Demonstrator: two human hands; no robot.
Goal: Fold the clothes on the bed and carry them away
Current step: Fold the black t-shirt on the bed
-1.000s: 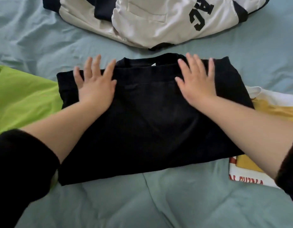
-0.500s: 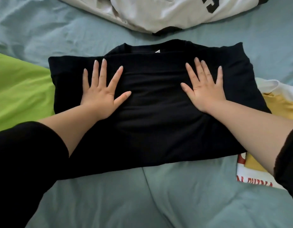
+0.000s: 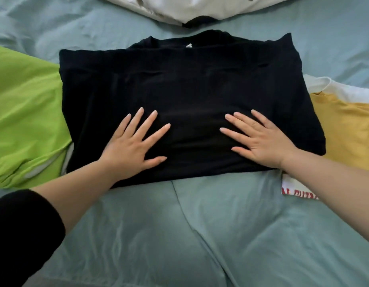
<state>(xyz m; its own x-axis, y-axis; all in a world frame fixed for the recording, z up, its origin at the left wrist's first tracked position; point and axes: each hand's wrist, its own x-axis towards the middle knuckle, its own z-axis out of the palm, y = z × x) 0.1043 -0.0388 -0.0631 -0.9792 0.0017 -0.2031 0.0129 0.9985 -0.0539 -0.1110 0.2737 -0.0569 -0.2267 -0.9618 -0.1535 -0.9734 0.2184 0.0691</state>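
Note:
A black shirt lies folded into a wide rectangle in the middle of the bed, collar at the far edge. My left hand rests flat on its near left part, fingers spread. My right hand lies flat on its near right part, fingers spread too. Neither hand grips the cloth. A lime green garment lies to the left, partly under the black shirt. A yellow garment on a white one with red print sits at the right.
A cream and black garment lies at the far edge of the view. The grey-green bed sheet stretches wrinkled toward me, with a seam down its middle.
Both hands have slid from the far collar edge of the black shirt back toward me to its near part, staying flat on the cloth. The view has tilted downward.

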